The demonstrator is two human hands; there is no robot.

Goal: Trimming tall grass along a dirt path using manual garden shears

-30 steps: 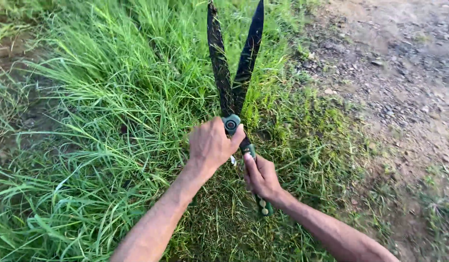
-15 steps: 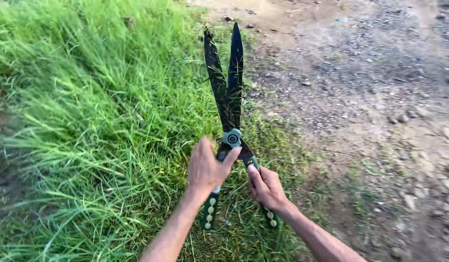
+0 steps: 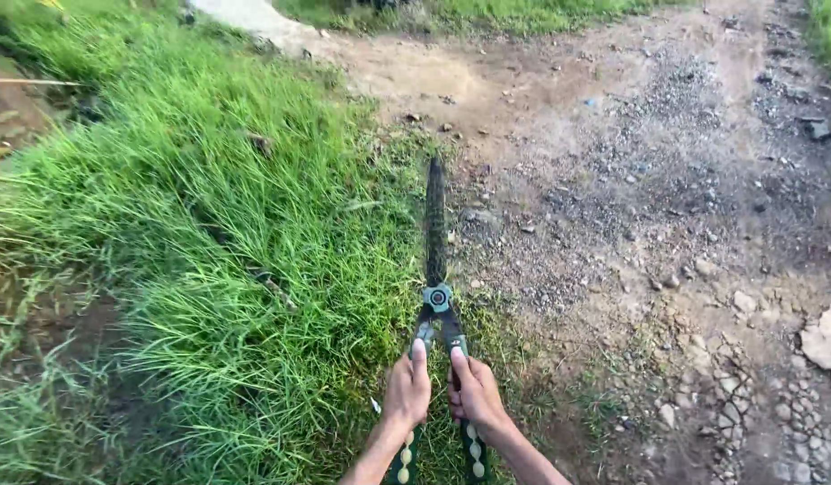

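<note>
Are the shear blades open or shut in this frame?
Shut: the shears' two blades lie together as one dark strip, and both handles sit side by side.

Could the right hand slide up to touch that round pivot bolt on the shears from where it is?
Probably yes. The right hand grips its handle just below the pivot bolt, and only bare shear shank lies between them.

Handle ends of the hedge shears (image 3: 435,296) run off the bottom edge, and both forearms get cropped there too. The left hand (image 3: 407,392) and right hand (image 3: 474,392) cover the grips' upper parts.
</note>
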